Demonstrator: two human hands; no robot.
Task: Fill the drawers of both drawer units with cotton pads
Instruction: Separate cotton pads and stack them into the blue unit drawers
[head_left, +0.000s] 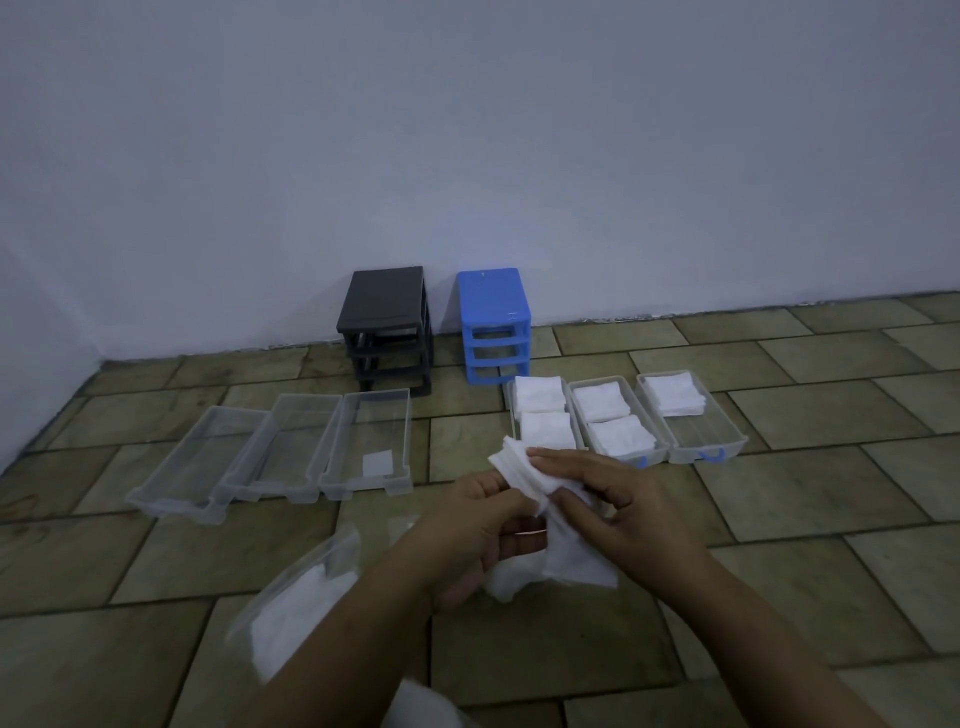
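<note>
Two drawer units (387, 322) (495, 325), six clear drawers (366, 441) (696, 421) (three holding pads), two hands (467, 525) (618, 499).

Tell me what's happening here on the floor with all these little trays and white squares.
A person is sorting cotton pads, holding a stack in both hands: left hand, right hand. Six clear drawers lie pulled out on the tiled floor. The three by the blue unit already hold pads, the rightmost drawer only half full. The three by the black unit are nearly empty. A bag of pads lies nearby.
</note>
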